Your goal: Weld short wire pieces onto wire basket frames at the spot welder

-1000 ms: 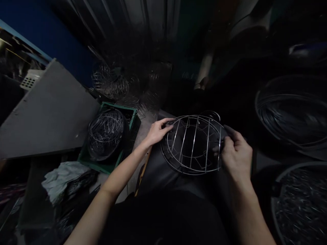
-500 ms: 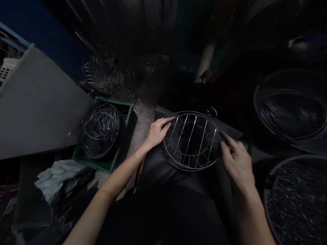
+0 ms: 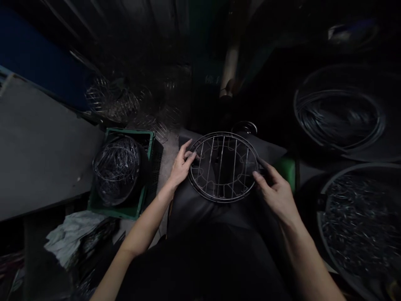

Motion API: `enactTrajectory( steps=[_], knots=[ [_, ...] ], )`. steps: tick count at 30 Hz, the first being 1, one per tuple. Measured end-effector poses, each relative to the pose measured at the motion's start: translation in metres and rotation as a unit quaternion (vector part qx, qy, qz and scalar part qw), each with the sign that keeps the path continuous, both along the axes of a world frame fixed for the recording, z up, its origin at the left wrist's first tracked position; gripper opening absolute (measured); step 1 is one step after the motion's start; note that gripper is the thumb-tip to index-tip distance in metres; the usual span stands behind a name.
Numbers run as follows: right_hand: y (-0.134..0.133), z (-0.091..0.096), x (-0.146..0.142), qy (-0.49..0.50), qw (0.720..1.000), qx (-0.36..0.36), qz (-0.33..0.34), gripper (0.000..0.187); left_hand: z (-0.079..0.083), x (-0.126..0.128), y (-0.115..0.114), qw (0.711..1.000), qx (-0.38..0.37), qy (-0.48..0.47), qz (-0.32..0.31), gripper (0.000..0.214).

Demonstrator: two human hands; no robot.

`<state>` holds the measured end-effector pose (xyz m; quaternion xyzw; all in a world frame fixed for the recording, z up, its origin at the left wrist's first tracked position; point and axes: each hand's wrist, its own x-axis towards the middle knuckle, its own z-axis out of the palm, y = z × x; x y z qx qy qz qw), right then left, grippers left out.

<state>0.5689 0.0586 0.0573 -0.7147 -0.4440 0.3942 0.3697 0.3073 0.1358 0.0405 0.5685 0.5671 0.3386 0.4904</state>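
A round wire rack with several parallel bars lies nearly level over my lap. A second wire ring with wavy loops shows beneath its bars. My left hand is at the rack's left rim, thumb on the rim and index finger raised off to the side; another finger reaches in at the edge. At the right rim, my right hand has its thumb on the near side and its fingers at the outer edge, partly in shadow. Just beyond the rack sits a small shiny ring.
To the left, a green crate bears a dark round tub of thin wire pieces. A crumpled cloth lies nearer. At right are a coil of wire and a large tub of small metal pieces. Wire racks are heaped behind.
The whole view has shifted, so the rack appears slightly further left. My left index finger has lifted away from the rim, and my right thumb now lies on the rim.
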Motion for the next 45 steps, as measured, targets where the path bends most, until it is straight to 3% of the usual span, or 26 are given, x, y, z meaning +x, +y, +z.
enactTrajectory(
  steps=[6,12,17,21,28,32,39,42,45],
  knots=[
    [0.004,0.006,-0.004,0.022,0.999,0.021,-0.018,0.050,-0.001,-0.001,-0.001,1.000,-0.005,0.011,-0.014,0.034],
    [-0.002,-0.004,-0.009,-0.003,0.999,0.014,-0.032,0.050,-0.012,0.001,-0.003,0.994,0.067,0.084,-0.013,0.037],
    [-0.009,0.001,-0.002,0.046,0.998,0.005,0.042,0.056,-0.005,-0.008,-0.006,0.997,0.031,0.031,-0.056,0.040],
    [-0.034,0.001,0.004,0.025,0.996,-0.010,0.086,0.062,0.007,-0.020,-0.025,0.996,0.040,0.020,-0.083,0.040],
    [-0.070,-0.017,-0.001,-0.020,0.997,0.030,0.063,0.055,0.010,-0.032,-0.059,0.985,0.111,0.072,-0.107,0.038],
    [-0.070,-0.019,0.000,-0.046,0.995,0.047,0.079,0.053,0.010,-0.033,-0.059,0.985,0.103,0.096,-0.097,0.038],
    [-0.066,-0.017,-0.018,-0.168,0.973,0.155,0.024,0.049,0.007,-0.008,-0.048,0.989,0.111,0.095,-0.027,0.035],
    [-0.067,-0.016,-0.025,-0.206,0.965,0.162,-0.007,0.048,0.008,0.002,-0.047,0.986,0.130,0.101,0.021,0.033],
    [-0.066,-0.013,-0.027,-0.204,0.966,0.158,-0.011,0.048,0.015,0.006,-0.046,0.992,0.098,0.069,0.028,0.035]
  ],
)
